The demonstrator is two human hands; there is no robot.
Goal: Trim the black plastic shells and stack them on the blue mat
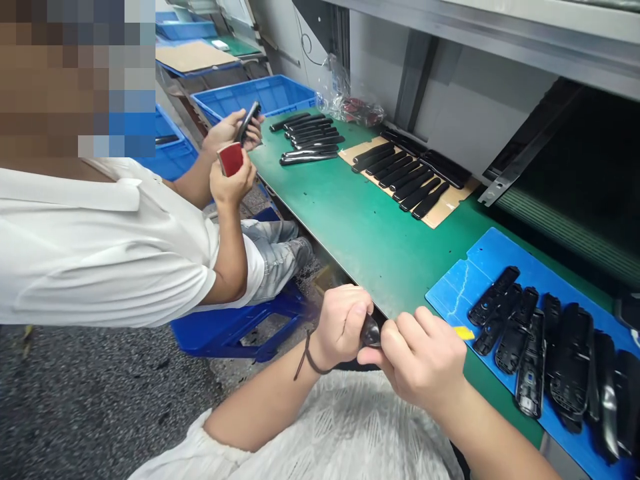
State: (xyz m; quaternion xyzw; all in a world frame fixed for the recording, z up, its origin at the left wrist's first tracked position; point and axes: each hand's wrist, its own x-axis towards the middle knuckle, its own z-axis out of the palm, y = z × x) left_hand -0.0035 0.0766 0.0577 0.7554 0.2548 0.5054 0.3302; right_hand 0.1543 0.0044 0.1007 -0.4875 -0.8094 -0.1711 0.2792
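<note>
My left hand (343,325) and my right hand (423,353) are closed together on a small glossy black plastic part (371,331) just off the near edge of the green table (360,227). Most of the part is hidden by my fingers. A small yellow piece (465,333) pokes out beyond my right hand's knuckles. To my right, a blue mat (480,263) carries several black plastic housings (530,340).
A co-worker in a white shirt sits at my left on a blue stool (235,327), holding a black part (247,121) and a red block (231,159). Black parts lie in rows on a cardboard sheet (443,210) and further back. Blue bins (273,93) stand beyond.
</note>
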